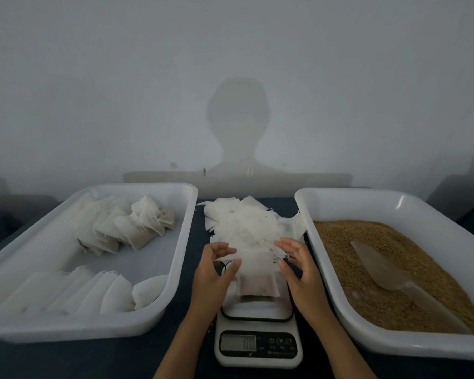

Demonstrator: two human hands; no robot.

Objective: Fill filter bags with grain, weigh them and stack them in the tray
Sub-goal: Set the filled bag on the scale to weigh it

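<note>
A filled filter bag [258,280] lies flat on the platform of the kitchen scale [258,335], at centre, presumably set there so its weight can register; the display [238,343] is too dim to read. The bag looks white and gauzy, its lower half darkened and plump with grain, its upper half limp. Both hands hover beside it with relaxed, spread fingers, gripping nothing: the left hand [216,272] at 9 o'clock of the bag, the right hand [298,269] at 3 o'clock. Empty bags [244,222] are heaped at 12 o'clock. The stacking tray [181,255] sits at 9 o'clock with finished bags, the grain tray [315,269] at 3 o'clock holding a scoop [381,266].
</note>
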